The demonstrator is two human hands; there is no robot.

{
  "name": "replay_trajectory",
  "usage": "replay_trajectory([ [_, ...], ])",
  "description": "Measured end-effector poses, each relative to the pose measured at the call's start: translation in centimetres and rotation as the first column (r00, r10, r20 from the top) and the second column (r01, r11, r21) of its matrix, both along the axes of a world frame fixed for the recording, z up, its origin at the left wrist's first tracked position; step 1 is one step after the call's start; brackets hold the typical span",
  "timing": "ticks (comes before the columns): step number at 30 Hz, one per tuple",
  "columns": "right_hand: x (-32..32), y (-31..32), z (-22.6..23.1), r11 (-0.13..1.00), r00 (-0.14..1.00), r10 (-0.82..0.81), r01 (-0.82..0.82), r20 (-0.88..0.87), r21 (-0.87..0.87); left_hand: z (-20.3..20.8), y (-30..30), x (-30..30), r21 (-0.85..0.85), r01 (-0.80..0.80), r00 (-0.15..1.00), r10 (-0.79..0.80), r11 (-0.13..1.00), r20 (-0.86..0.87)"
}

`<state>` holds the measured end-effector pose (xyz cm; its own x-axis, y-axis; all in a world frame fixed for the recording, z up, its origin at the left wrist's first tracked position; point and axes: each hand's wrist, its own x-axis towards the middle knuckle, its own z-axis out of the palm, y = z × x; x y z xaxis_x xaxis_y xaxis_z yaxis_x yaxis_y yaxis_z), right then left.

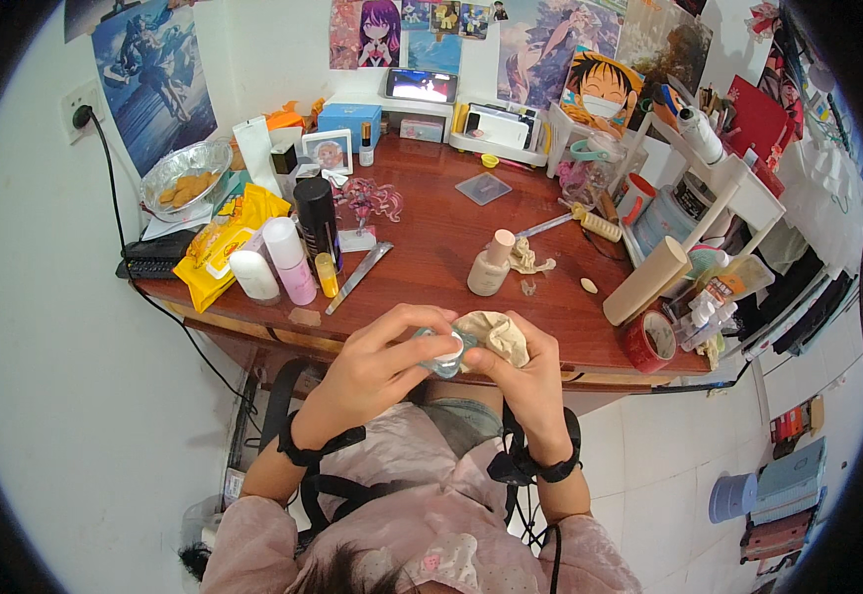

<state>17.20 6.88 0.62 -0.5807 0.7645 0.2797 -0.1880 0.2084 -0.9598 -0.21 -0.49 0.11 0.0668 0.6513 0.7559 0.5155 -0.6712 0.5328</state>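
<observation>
Both my hands are raised close together over the desk's front edge. My left hand (387, 354) is closed around a small clear, bluish container (444, 364) with a white part on its upper side; its exact kind is hard to make out. In my right hand (533, 374) is a crumpled cream tissue or cloth (494, 334), pinched between thumb and fingers, right against the container. Just beyond, a beige cosmetic bottle (489, 274) with a pinkish cap stands upright. Another crumpled cream piece (530, 259) lies beside it, and a small white oval item (588, 285) rests further right.
On the left stand a pink spray bottle (290, 259), a black canister (317, 213) and a yellow wipes pack (226, 247). A metal ruler-like strip (359, 277) lies nearby. To the right are a beige cylinder (649, 279), a red tape roll (648, 342) and a white shelf (723, 188).
</observation>
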Motion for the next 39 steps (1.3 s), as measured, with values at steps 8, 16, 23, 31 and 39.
replay_trajectory([
  [8, 0.05, -0.11, -0.02, 0.999, 0.999, -0.049, 0.049, 0.002, 0.009, 0.05, -0.13, 0.00, 0.016, -0.057, 0.997, 0.058, 0.998, -0.044],
  [16, -0.11, -0.31, -0.19, 0.993, 0.995, -0.051, 0.042, 0.082, 0.109, 0.63, -0.23, 0.01, 0.113, -0.220, 0.951, 0.239, 0.969, -0.198],
  [23, -0.23, -0.42, -0.16, 0.986, 0.984, -0.057, 0.030, 0.167, 0.164, 0.15, -0.22, 0.32, 0.003, -0.220, 0.971, 0.219, 0.976, -0.094],
  [31, -0.43, -0.20, -0.43, 0.970, 0.993, -0.056, 0.029, 0.106, 0.241, 0.46, -0.46, 0.62, 0.019, -0.290, 0.949, 0.290, 0.957, -0.124],
  [39, 0.06, -0.11, 0.16, 0.990, 0.997, -0.044, 0.036, 0.057, 0.139, 0.35, 0.08, 0.01, 0.048, -0.218, 0.975, 0.219, 0.975, -0.020],
])
